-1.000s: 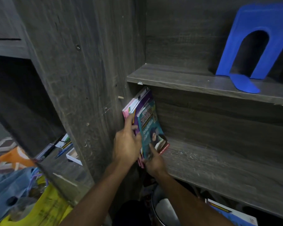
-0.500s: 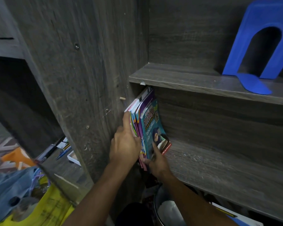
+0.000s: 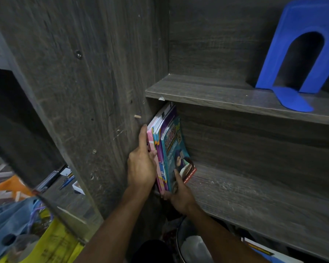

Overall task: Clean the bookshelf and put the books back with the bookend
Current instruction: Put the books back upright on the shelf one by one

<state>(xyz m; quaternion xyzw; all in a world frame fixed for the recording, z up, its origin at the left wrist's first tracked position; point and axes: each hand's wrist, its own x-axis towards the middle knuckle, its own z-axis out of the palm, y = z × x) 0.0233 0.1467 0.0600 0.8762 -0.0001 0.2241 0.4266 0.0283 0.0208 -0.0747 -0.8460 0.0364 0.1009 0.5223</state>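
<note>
Left hand: back toward the camera, index finger straight and laid up the left face of the books, thumb hooked over their near edges. The other fingers are hidden, so I cannot tell how far they wrap. Right hand: grips the near bottom corner of the same stack, thumb pressed flat up the cover of the teal book, fingers curled underneath and out of sight. The books stand on edge at the left end of the lower shelf, tilted a little, their tops reaching just under the upper shelf. The teal book is rightmost with its cover facing right, the pink book is leftmost, and purple and blue ones sit between. The stack sits against the side panel of the bookshelf, with only the left index finger between them. A small wooden peg sticks out of the panel just left of the stack's top. The blue bookend stands upright on the upper shelf at far right, well apart from the books, with its arch cutout open and its flat tongue pointing near. Below the lower shelf is a round container with something pale inside. To its right is a blue-covered book. Lower left: a yellow bag and blue cloth.
</note>
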